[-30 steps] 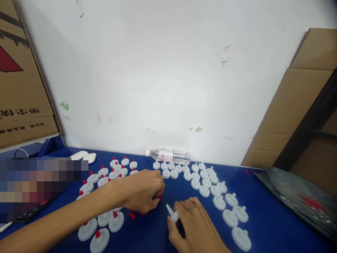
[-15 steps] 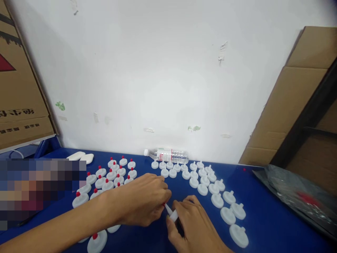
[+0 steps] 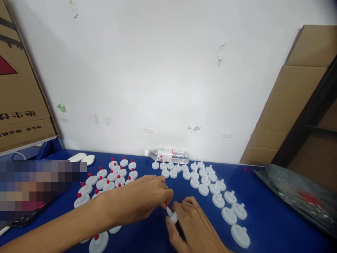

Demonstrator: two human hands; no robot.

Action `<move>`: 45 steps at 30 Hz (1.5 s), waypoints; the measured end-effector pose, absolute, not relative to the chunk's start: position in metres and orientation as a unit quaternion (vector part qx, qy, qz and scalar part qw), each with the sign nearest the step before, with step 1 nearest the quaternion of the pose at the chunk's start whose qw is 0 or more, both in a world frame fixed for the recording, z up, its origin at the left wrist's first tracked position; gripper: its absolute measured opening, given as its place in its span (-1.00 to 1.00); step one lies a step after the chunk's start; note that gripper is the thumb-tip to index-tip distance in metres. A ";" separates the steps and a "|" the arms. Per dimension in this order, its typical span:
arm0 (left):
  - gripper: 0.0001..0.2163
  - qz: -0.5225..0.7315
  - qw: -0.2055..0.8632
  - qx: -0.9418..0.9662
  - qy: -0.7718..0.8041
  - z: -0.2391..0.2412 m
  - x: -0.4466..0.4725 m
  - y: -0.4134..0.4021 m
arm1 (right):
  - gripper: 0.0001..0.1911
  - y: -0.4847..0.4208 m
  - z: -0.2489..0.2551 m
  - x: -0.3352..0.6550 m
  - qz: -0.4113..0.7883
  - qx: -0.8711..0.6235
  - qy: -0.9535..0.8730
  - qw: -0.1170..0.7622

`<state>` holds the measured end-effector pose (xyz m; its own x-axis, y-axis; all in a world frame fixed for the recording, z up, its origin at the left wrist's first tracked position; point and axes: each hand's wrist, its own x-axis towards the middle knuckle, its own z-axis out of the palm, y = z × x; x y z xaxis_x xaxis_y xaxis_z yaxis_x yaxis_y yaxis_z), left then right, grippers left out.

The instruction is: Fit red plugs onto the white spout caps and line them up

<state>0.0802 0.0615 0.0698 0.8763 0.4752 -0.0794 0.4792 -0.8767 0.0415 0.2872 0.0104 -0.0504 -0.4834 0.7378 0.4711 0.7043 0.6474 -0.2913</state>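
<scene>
At the middle front of the table, my right hand [image 3: 195,223] is closed round a white plastic nozzle cap [image 3: 173,217], its narrow spout pointing up and to the left. Fingers of my left hand [image 3: 150,193] pinch a small red tip cap [image 3: 165,204] at the end of that spout; the fingers hide most of it. Left of my hands stand several white nozzle caps with red tips [image 3: 112,175], some partly behind my left forearm. To the right stand several white nozzle caps without red tips [image 3: 218,200].
A clear plastic bottle [image 3: 168,155] lies against the wall at the back of the blue table [image 3: 268,211]. Two white oval pieces [image 3: 88,160] lie back left. A grey plastic bag with red bits inside [image 3: 305,196] lies at right. Cardboard [image 3: 292,98] stands on both sides.
My left fingers have shifted slightly up and right, and more of the red tip cap and spout shows. My right hand stays almost where it was.
</scene>
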 end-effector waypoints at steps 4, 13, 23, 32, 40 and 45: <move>-0.71 -0.028 0.091 0.962 0.254 0.068 0.076 0.067 | -0.93 0.010 -0.053 0.288 0.001 -0.413 -0.863 0.292; -0.70 -0.063 0.151 0.959 0.231 0.074 0.082 0.069 | -0.88 0.009 -0.058 0.284 0.028 -0.399 -0.870 0.290; -0.75 -0.033 0.158 0.958 0.238 0.076 0.082 0.069 | -0.78 0.009 -0.047 0.283 0.068 -0.418 -0.874 0.236; -0.82 0.031 0.049 0.920 0.388 0.096 0.051 0.099 | -0.08 0.009 -0.034 0.277 0.125 -0.470 -0.855 0.181; -0.80 0.011 -0.058 0.901 0.430 0.064 0.021 0.149 | -0.25 0.008 -0.029 0.277 0.097 -0.467 -0.864 0.163; -0.66 0.050 -0.084 0.908 0.407 0.045 0.029 0.146 | -0.30 0.008 -0.031 0.278 0.089 -0.453 -0.869 0.178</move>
